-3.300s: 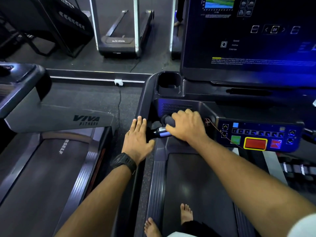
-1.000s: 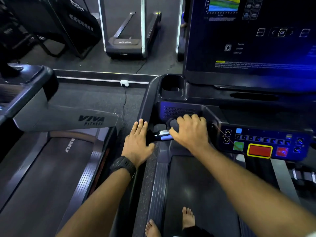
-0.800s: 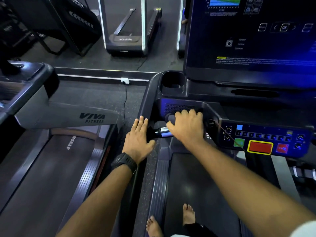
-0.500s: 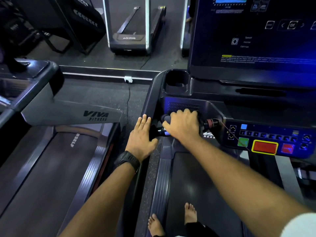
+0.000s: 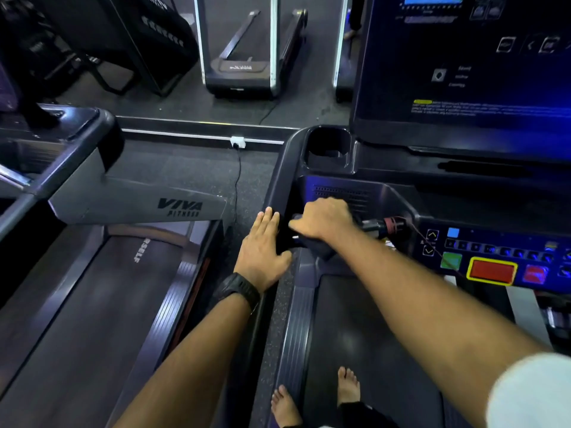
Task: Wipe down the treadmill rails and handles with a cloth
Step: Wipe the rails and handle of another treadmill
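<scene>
The right hand (image 5: 324, 219) is clenching around the treadmill's front handlebar (image 5: 374, 225), fingers curling over it near its left end, just beside the side rail (image 5: 278, 180). A dark fold (image 5: 315, 247) is hanging under the fist; I cannot tell whether it is the wiping cloth. The left hand (image 5: 262, 251) is lying flat on the side rail, fingers straight and together, a black wristwatch (image 5: 238, 288) on its wrist. One bare foot (image 5: 347, 386) is standing on the belt (image 5: 355, 329).
</scene>
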A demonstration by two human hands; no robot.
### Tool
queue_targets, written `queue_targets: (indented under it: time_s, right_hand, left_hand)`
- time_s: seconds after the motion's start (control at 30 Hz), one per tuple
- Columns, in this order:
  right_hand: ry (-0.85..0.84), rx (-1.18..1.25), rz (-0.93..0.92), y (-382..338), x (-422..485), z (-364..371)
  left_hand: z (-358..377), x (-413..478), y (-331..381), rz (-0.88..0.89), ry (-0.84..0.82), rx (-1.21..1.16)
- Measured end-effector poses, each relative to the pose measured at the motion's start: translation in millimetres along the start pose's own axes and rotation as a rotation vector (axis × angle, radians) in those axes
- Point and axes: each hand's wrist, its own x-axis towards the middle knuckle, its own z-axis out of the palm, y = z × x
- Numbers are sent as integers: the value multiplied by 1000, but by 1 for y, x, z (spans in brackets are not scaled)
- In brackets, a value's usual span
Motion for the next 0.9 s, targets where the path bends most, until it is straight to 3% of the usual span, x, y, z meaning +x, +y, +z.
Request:
queue_targets:
  time_s: [0.07, 0.1, 0.2, 0.27, 0.47, 0.6, 0.77, 0.83, 0.9]
  right_hand:
    - [-174, 50, 48, -2, 14, -14]
    - [-154, 15, 56, -6, 14, -11]
    - [176, -103, 55, -20, -15, 17]
    - [297, -128, 41, -22, -33, 36]
    - [444, -171, -190, -5, -30, 47]
    - [668, -392, -317, 11, -46, 74]
    - [928, -403, -355, 33, -43, 89]
    - [822, -400, -303, 38, -49, 77]
    - [513, -287, -202, 38, -51, 53]
  left_hand:
    - [0, -2, 1, 3, -3, 6]
    - [0, -3, 1, 1, -4, 0]
    - [-2, 0, 0, 4, 10, -22]
    - [-2, 0, 0, 4, 10, -25]
    - [-3, -3, 0, 10, 2, -41]
    - [-3, -6, 1, 15, 1, -29]
    - [-3, -10, 2, 26, -10, 22]
    - [-4, -9, 2, 33, -7, 32]
    - [-4, -9, 1, 41, -17, 36]
